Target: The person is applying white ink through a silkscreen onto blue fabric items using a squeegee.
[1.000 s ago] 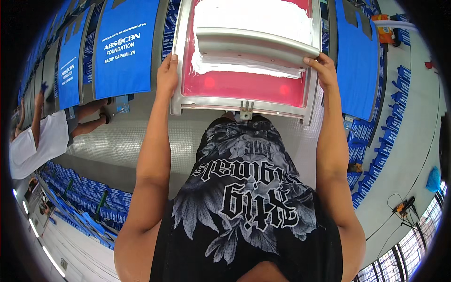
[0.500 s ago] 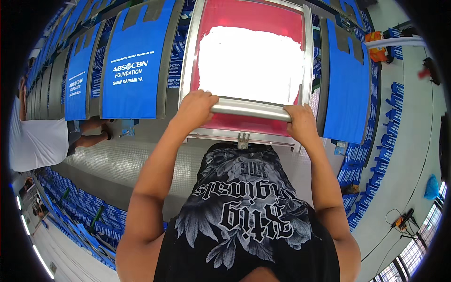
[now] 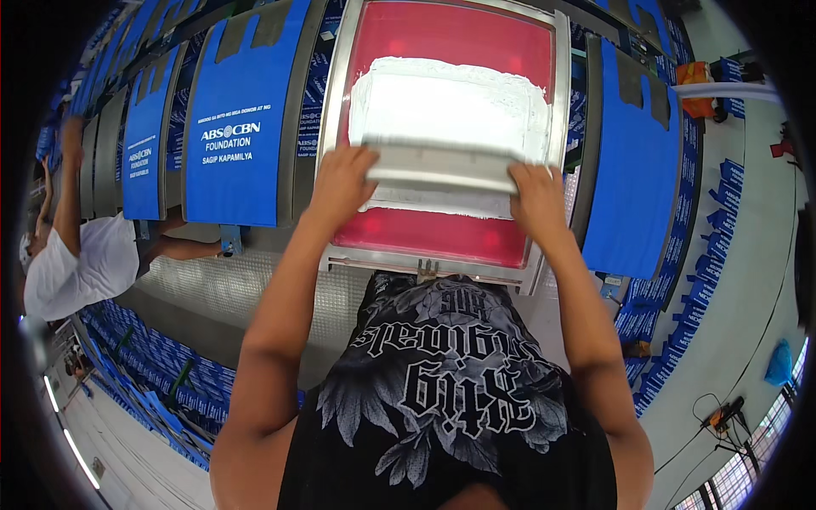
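A silvery squeegee (image 3: 444, 168), slightly smeared by motion, lies crosswise on a screen-printing screen. My left hand (image 3: 342, 185) is closed round its left end, and my right hand (image 3: 538, 197) grips the right end. Thick white ink (image 3: 446, 98) covers the middle of the screen beyond the squeegee, and a thinner white band shows on its near side. Pinkish-red mesh (image 3: 438, 234) surrounds the ink. The screen's metal frame (image 3: 561, 98) runs around it, its near edge just in front of my body. What lies under the screen is hidden.
Blue printed fabric panels (image 3: 234, 127) lie on grey boards to the left, another blue panel (image 3: 633, 161) to the right. Several blue pieces (image 3: 693, 289) line the right side. A co-worker in a white shirt (image 3: 85, 263) stands at the left. A cable (image 3: 722, 416) trails on the floor.
Both hands have pushed the squeegee away from my body across the screen, and white ink now shows on its near side. The co-worker at the left has raised an arm.
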A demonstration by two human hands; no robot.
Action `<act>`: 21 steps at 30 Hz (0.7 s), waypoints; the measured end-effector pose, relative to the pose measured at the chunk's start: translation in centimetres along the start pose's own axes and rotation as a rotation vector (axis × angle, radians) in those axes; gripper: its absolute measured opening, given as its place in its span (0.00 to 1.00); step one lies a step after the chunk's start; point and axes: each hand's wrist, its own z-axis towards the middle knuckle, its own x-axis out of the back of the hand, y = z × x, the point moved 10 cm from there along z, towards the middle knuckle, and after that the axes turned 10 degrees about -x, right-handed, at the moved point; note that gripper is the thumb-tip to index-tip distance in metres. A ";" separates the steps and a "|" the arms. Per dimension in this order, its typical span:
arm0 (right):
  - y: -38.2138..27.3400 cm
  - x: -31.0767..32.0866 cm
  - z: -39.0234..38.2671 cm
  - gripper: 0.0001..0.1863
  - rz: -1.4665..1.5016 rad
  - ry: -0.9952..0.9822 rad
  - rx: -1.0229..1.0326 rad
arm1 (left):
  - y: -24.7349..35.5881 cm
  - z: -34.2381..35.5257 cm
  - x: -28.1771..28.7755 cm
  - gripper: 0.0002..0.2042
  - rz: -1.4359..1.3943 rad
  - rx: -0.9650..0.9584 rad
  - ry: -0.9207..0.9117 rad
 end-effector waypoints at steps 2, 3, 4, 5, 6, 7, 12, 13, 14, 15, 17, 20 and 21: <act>-1.1 0.7 -4.7 0.19 0.083 -0.048 0.021 | 2.7 -4.4 0.5 0.23 -0.021 0.070 -0.115; -1.3 0.6 -6.5 0.23 0.104 -0.085 0.001 | 3.9 -5.7 0.7 0.22 -0.027 0.056 -0.074; -1.5 0.5 -7.7 0.23 0.107 -0.087 -0.030 | 4.6 -6.7 0.4 0.21 -0.032 0.047 -0.036; -1.3 -0.2 -7.6 0.23 0.107 -0.091 -0.028 | 4.3 -6.9 -0.6 0.21 -0.034 0.051 -0.036; -1.0 -0.8 -7.3 0.23 0.089 -0.065 -0.036 | 3.6 -6.9 -1.5 0.21 -0.041 0.053 -0.021; -0.8 -0.9 -6.8 0.23 0.070 -0.042 -0.041 | 3.3 -6.1 -1.5 0.20 -0.048 0.058 -0.005; 2.8 0.3 8.9 0.18 -0.123 0.051 -0.011 | -5.3 7.8 0.5 0.15 0.098 0.154 0.022; 2.9 1.1 11.6 0.19 -0.132 -0.050 -0.044 | -6.2 10.1 1.0 0.15 0.089 0.173 -0.012; 3.2 1.3 13.0 0.20 -0.153 -0.187 -0.084 | -6.7 11.6 1.2 0.16 0.048 0.169 -0.055; 3.1 1.1 11.9 0.20 -0.152 -0.191 -0.091 | -6.6 10.6 1.0 0.16 0.045 0.165 -0.060; 1.7 2.1 8.4 0.20 -0.144 -0.157 -0.051 | -5.3 7.2 1.9 0.17 0.038 0.178 -0.086; -1.0 0.6 -2.4 0.21 -0.040 -0.267 -0.077 | -0.1 -3.2 -0.5 0.17 -0.039 0.193 -0.213; -0.5 -0.9 -5.2 0.20 -0.018 -0.250 -0.108 | 1.9 -5.5 -1.3 0.17 -0.025 0.071 -0.115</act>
